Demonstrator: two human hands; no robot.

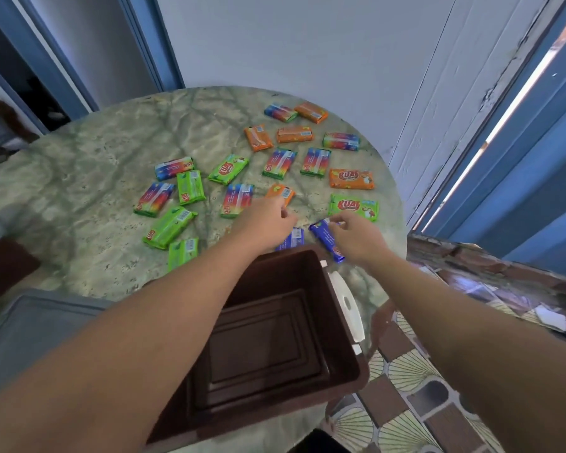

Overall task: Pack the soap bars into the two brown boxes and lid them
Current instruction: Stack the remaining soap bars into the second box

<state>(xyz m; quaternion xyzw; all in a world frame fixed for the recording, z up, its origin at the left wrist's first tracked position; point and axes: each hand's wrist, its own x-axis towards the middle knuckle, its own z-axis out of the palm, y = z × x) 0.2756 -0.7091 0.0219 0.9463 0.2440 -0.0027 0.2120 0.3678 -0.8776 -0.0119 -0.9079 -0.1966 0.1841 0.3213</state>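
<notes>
Round table with a marbled green covering, holding one open brown box at its near edge — interior bare, a white latch handle on its right wall. Soap bars lie scattered flat across the far half of the table, well apart from the box: green bars at left, among them a long green bar; rainbow-wrapped bars through the middle, one just beside the left hand; orange bars toward the far right, including an orange bar printed face up, and below it a green printed bar. Right hand, fingers curled, grips a blue soap bar just beyond the box's far rim, the bar tilted with its near end over the rim corner. Left hand reaches beside it, fingers bent down onto the table; a second blue bar shows partly under it — whether the fingers pinch it cannot be told. A grey lid lies at the left, partly beneath the left forearm. Patterned tile floor shows at lower right.
</notes>
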